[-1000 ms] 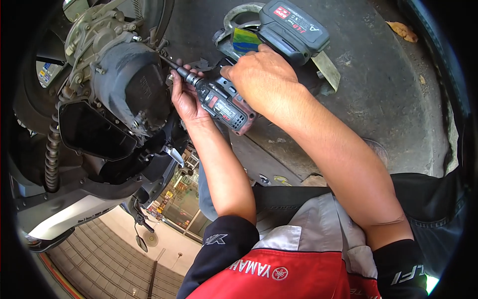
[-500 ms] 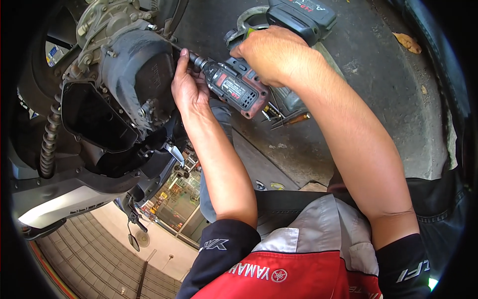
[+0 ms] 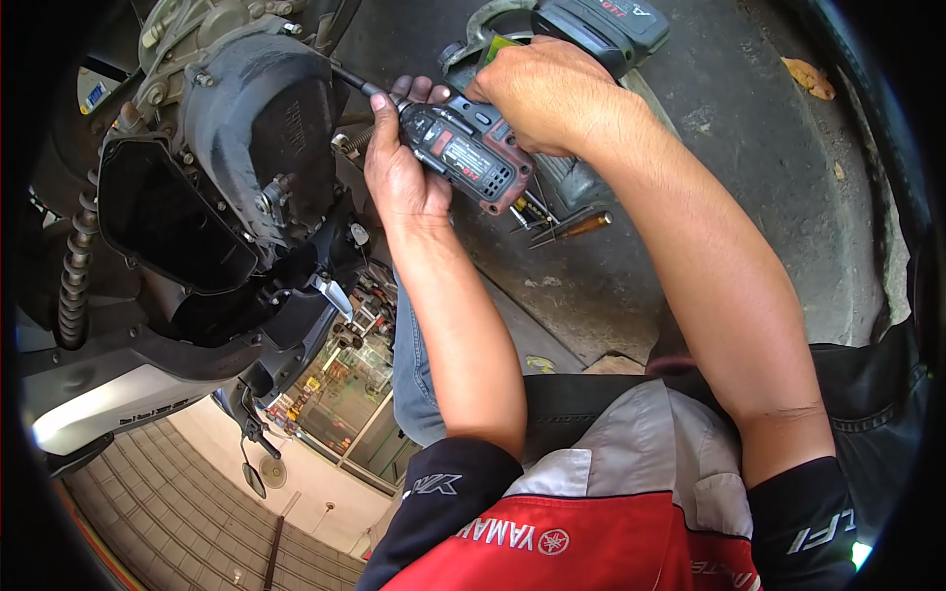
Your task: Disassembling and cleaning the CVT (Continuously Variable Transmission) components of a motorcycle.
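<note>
Two hands on one cordless driver [image 3: 471,158], held level beside the scooter's black engine cover [image 3: 258,128], bit shaft [image 3: 347,79] reaching toward its upper edge. Left hand [image 3: 399,163] curled under the nose, fingers wrapped; right hand [image 3: 542,94] closed over the rear grip. Likely rigid, moderately heavy at the battery end, hard plastic shell; best gripped at rear handle, steadied near the chuck.

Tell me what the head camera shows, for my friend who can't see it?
A person's two bare hands hold a red-and-black cordless power driver against a dark grey engine cover of a scooter: the right hand grips its handle, the left hand steadies its front. A wooden-handled screwdriver lies on the grey concrete floor below.
</note>
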`<state>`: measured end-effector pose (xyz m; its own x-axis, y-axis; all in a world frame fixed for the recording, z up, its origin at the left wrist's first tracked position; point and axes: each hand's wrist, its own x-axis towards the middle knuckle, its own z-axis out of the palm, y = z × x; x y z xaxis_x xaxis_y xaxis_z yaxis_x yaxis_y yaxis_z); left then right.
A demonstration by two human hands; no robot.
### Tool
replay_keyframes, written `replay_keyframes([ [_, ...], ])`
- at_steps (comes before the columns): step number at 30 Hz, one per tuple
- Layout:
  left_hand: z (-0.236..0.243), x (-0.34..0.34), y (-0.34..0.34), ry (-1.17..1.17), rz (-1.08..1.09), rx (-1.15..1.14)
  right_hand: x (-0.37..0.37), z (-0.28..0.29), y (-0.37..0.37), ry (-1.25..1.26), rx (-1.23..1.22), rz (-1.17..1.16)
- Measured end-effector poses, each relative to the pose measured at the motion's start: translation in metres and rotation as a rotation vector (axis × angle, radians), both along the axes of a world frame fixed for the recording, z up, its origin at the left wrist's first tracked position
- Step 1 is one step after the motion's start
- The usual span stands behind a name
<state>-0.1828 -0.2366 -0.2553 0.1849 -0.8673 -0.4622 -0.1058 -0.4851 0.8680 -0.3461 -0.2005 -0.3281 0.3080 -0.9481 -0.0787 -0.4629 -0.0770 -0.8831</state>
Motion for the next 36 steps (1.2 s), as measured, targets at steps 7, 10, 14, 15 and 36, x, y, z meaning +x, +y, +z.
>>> replay_keyframes([
  [7,-0.002,-0.007,0.002,0.037,0.064,-0.023,-0.003,0.005,0.0,0.036,0.017,0.047],
  [10,-0.003,-0.007,0.0,-0.021,0.061,-0.042,0.001,0.005,0.002,0.057,0.014,0.02],
  [14,-0.004,-0.002,0.002,-0.009,0.051,-0.041,0.003,0.008,0.006,0.04,0.036,-0.02],
  [15,-0.004,-0.002,0.003,-0.007,0.054,-0.042,0.003,0.009,0.007,0.05,0.049,-0.014],
  [36,-0.03,0.07,0.153,0.274,0.26,0.2,0.049,0.074,0.082,0.538,0.348,0.612],
])
